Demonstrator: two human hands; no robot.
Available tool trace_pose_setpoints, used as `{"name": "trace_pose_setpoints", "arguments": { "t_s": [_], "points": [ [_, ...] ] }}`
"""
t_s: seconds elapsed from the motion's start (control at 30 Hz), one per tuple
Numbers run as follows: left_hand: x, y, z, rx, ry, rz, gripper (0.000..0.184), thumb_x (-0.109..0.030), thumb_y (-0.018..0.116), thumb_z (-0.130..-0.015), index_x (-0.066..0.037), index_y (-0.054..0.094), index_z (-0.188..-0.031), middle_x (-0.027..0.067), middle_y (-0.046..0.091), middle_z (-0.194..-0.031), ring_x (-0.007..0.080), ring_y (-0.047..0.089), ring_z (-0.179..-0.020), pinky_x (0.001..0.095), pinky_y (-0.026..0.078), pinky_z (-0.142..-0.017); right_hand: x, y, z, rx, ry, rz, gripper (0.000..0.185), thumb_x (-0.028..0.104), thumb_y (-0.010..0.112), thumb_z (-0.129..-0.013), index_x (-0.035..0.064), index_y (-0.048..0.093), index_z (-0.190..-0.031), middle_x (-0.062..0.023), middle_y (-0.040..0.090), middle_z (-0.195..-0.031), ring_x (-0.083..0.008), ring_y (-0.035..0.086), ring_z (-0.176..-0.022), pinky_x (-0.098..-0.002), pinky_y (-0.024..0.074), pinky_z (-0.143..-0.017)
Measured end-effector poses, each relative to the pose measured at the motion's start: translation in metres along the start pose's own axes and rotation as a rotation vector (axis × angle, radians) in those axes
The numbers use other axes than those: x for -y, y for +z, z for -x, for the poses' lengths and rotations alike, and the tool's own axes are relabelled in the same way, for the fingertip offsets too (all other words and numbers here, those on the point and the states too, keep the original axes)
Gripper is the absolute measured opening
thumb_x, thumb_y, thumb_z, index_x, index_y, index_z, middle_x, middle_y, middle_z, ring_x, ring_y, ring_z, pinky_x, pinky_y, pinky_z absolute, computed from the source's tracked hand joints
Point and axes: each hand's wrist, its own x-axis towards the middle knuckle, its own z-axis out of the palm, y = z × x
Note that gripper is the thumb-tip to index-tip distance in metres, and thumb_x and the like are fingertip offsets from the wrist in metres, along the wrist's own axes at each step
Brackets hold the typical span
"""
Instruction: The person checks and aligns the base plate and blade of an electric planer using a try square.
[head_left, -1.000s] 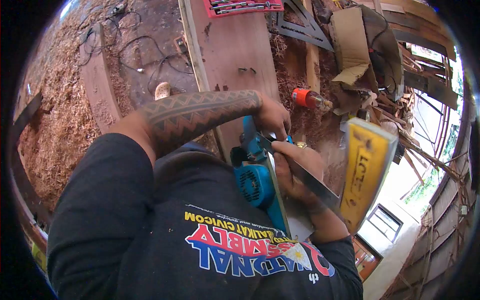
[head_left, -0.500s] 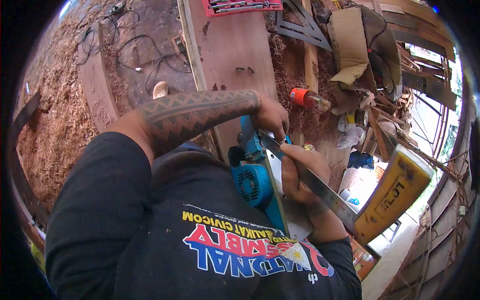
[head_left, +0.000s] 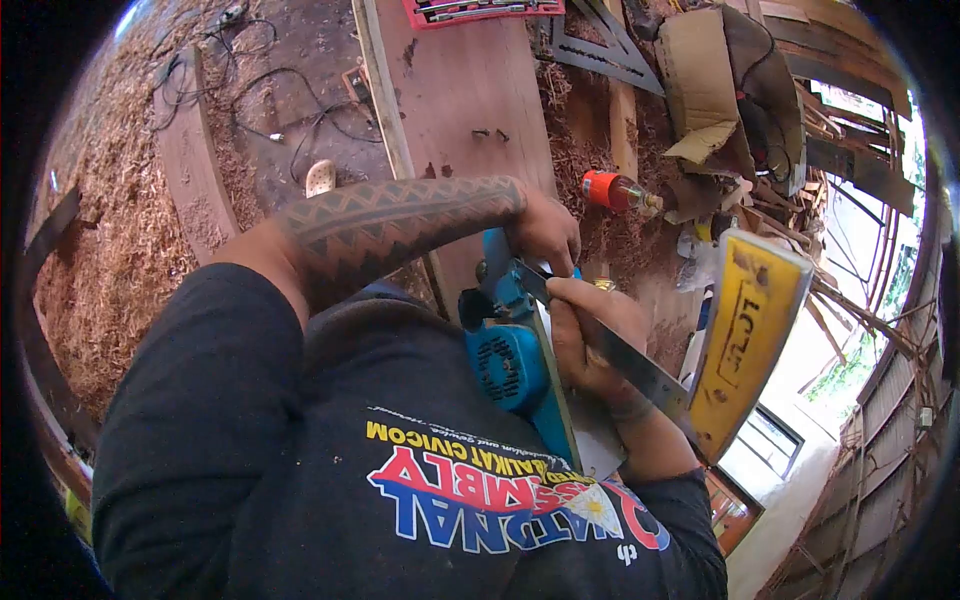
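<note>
A blue electric planer (head_left: 507,365) rests on its side against my shirt, its flat sole turned to the right. My left hand (head_left: 545,235) is closed over its far end, fingers bent downward; part of the grip is hidden. My right hand (head_left: 595,335) is wrapped around the metal blade of a try square (head_left: 640,372), thumb on top. The blade's tip lies across the planer near my left fingers. The square's thick yellow handle (head_left: 745,345) sticks out to the right, beyond my right hand.
Beyond the planer runs a wooden plank (head_left: 475,90) with two small bolts (head_left: 490,134) and a red tool case (head_left: 480,12). A metal triangle square (head_left: 605,50), a bottle with a red label (head_left: 620,191) and a cardboard box (head_left: 700,85) lie to the right. Wood shavings (head_left: 120,290) cover the left ground.
The try square's yellow handle has swung left and slightly up, with my right hand shifting a little along with it. My left hand and the planer have hardly moved.
</note>
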Motion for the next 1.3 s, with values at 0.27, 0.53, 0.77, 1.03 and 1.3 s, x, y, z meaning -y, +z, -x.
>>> {"name": "trace_pose_setpoints", "arguments": {
  "t_s": [0.27, 0.53, 0.77, 1.03, 1.3],
  "points": [
    [0.004, 0.001, -0.005, 0.021, -0.034, 0.047, 0.058, -0.045, 0.078, -0.092, -0.001, 0.072, -0.129, 0.0168, 0.076, -0.118, 0.0285, 0.07, -0.11, 0.0429, 0.052, -0.097, 0.004, -0.001, 0.001, -0.113, -0.125, -0.008, 0.026, -0.001, 0.073, -0.091, 0.007, 0.071, -0.115, -0.0121, 0.074, -0.09, -0.032, 0.068, -0.068, -0.0409, 0.0518, -0.065],
    [-0.005, -0.001, 0.004, 0.02, -0.041, 0.037, 0.057, -0.046, 0.077, -0.093, -0.001, 0.072, -0.128, 0.0174, 0.076, -0.118, 0.0283, 0.069, -0.112, 0.0433, 0.052, -0.099, -0.012, 0.008, 0.008, -0.06, -0.112, 0.075, 0.027, 0.0, 0.073, -0.09, 0.0087, 0.071, -0.115, -0.0118, 0.072, -0.086, -0.0334, 0.067, -0.068, -0.0435, 0.0498, -0.064],
    [0.003, -0.001, -0.003, -0.003, 0.007, -0.002, 0.056, -0.046, 0.077, -0.092, -0.001, 0.073, -0.127, 0.0174, 0.076, -0.118, 0.0286, 0.069, -0.112, 0.0432, 0.052, -0.098, -0.005, 0.005, 0.01, -0.155, -0.095, -0.042, 0.021, 0.002, 0.073, -0.093, 0.0051, 0.072, -0.114, -0.0137, 0.076, -0.094, -0.0298, 0.072, -0.079, -0.0389, 0.0555, -0.073],
    [-0.005, -0.002, 0.002, 0.012, -0.054, 0.03, 0.059, -0.047, 0.077, -0.092, -0.001, 0.073, -0.128, 0.0178, 0.075, -0.12, 0.0304, 0.069, -0.114, 0.0436, 0.051, -0.099, -0.015, 0.009, 0.002, -0.123, -0.182, -0.092, 0.029, -0.003, 0.071, -0.092, 0.0037, 0.067, -0.12, -0.0142, 0.07, -0.083, -0.032, 0.068, -0.067, -0.0408, 0.0528, -0.062],
    [0.001, -0.001, -0.001, 0.012, -0.005, 0.004, 0.059, -0.048, 0.075, -0.093, -0.002, 0.072, -0.129, 0.0194, 0.075, -0.122, 0.0313, 0.068, -0.117, 0.0448, 0.05, -0.102, -0.007, 0.009, 0.011, -0.091, -0.041, -0.078, 0.02, -0.002, 0.071, -0.094, 0.0024, 0.072, -0.113, -0.0129, 0.075, -0.097, -0.0281, 0.072, -0.079, -0.0381, 0.0554, -0.072]
  ]
}}
